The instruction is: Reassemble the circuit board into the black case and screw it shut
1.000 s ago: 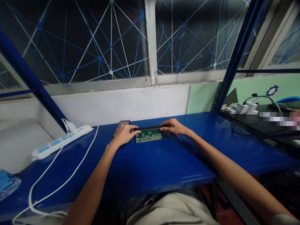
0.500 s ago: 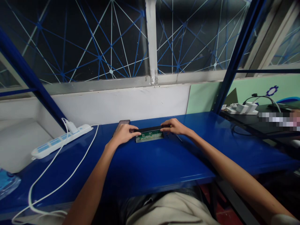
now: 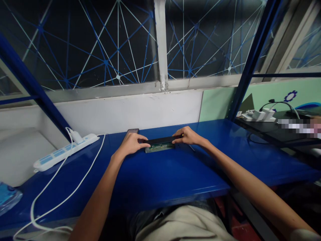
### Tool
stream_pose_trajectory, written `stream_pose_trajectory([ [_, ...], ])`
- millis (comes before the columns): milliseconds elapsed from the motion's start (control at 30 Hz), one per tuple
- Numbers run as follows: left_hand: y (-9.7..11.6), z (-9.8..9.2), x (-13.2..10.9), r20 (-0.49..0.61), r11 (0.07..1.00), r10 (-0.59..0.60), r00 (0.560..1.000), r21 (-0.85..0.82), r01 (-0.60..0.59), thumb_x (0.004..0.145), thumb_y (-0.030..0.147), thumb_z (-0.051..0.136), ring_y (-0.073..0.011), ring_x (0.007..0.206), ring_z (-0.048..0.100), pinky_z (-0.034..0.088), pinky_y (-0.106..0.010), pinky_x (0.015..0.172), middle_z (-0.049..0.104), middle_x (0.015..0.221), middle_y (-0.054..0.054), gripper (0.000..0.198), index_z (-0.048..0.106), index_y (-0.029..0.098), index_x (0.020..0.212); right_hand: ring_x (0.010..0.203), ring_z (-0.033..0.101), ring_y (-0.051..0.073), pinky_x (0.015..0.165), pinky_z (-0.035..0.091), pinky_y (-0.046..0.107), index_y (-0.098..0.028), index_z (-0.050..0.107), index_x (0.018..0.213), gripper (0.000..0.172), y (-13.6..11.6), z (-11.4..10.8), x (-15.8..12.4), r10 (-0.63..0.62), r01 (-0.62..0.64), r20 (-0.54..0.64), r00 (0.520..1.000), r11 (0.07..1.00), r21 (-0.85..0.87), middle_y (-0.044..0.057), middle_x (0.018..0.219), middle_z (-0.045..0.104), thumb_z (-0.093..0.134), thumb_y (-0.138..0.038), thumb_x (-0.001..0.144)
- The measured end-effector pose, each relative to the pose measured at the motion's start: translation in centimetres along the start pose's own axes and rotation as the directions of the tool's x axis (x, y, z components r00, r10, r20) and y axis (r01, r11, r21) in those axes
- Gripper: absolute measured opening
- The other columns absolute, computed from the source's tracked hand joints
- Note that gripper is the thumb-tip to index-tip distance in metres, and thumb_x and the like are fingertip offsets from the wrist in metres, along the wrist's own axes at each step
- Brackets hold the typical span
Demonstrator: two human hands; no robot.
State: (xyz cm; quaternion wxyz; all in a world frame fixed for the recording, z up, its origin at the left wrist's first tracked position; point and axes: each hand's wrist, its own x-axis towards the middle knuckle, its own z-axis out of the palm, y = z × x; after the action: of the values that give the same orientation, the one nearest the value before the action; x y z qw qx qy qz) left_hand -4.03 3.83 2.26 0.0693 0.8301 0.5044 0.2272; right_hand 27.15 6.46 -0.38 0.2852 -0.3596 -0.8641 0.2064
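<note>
A long black cover [image 3: 160, 139] spans between my two hands, tilted over a shallow tray with a green circuit board [image 3: 162, 146] inside. My left hand [image 3: 131, 143] pinches the cover's left end between thumb and fingers. At the other end, my right hand [image 3: 188, 136] grips the cover the same way. The front strip of the board still shows below the cover's near edge; the rest is hidden. Behind my left hand lies a phone [image 3: 132, 131], partly covered by it. A thin rod-like tool [image 3: 191, 147] rests just right of the tray.
On the left, a white power strip [image 3: 66, 152] with a plug and a white cable [image 3: 72, 192] lies on the blue table [image 3: 160, 180]. A blue plastic packet [image 3: 8, 197] sits at the far left. Another power strip [image 3: 258, 115] stands on the black desk at right.
The black cover has tipped down toward me, so less of the green board shows. Both hands keep their hold on its ends and have barely moved.
</note>
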Motion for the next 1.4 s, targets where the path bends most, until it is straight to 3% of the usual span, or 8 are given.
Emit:
stream_pose_trajectory([
  [200,-0.4,0.1,0.1,0.102,0.998,0.032,0.994,-0.050,-0.027,0.069,0.051,0.073,-0.0226,0.084,0.066,0.048,-0.030,0.074,0.075,0.093,-0.004,0.034,0.076,0.026,0.092,0.074,0.064,0.019,0.067,0.045,0.028,-0.016,0.078,0.090,0.030,-0.6,-0.1,-0.5,-0.067,0.070,0.040,0.997,0.994,-0.085,0.007,0.087,0.073,0.072,-0.042,0.074],
  [533,-0.1,-0.1,-0.1,0.279,0.992,0.078,0.957,-0.116,-0.047,0.071,0.047,0.074,-0.0276,0.104,0.065,0.046,-0.037,0.092,0.071,0.114,-0.007,0.041,0.074,0.026,0.106,0.073,0.056,0.015,0.066,0.040,0.026,-0.015,0.067,0.088,0.020,-1.9,0.6,-0.9,-0.124,0.140,0.091,0.988,0.968,-0.208,0.005,0.084,0.065,0.073,-0.024,0.071],
  [800,-0.7,-0.1,0.0,0.370,0.990,0.110,0.922,-0.124,-0.068,0.076,0.049,0.068,-0.0263,0.116,0.059,0.041,-0.035,0.099,0.065,0.125,-0.005,0.046,0.069,0.025,0.115,0.073,0.054,0.015,0.063,0.036,0.025,-0.017,0.060,0.089,0.030,-2.2,0.9,-1.1,-0.087,0.119,0.132,0.987,0.958,-0.260,0.003,0.089,0.062,0.077,-0.026,0.066],
  [1133,-0.8,0.5,0.2,0.337,0.992,0.115,0.934,-0.095,-0.088,0.071,0.047,0.073,-0.0264,0.110,0.057,0.042,-0.035,0.092,0.064,0.122,-0.006,0.046,0.069,0.024,0.111,0.082,0.059,0.021,0.062,0.035,0.027,-0.020,0.061,0.102,0.040,-2.1,1.5,-1.0,0.007,0.059,0.135,0.991,0.877,-0.477,0.006,0.104,0.061,0.076,-0.035,0.068],
  [1400,-1.0,1.2,0.3,0.326,0.993,0.111,0.939,-0.065,-0.095,0.067,0.045,0.076,-0.0263,0.108,0.055,0.042,-0.034,0.089,0.060,0.123,-0.007,0.056,0.065,0.025,0.118,0.107,0.059,0.031,0.076,0.046,0.035,-0.020,0.054,0.129,0.070,-1.2,1.7,-0.4,0.018,0.046,0.141,0.990,0.897,-0.440,0.012,0.126,0.058,0.073,-0.051,0.070],
])
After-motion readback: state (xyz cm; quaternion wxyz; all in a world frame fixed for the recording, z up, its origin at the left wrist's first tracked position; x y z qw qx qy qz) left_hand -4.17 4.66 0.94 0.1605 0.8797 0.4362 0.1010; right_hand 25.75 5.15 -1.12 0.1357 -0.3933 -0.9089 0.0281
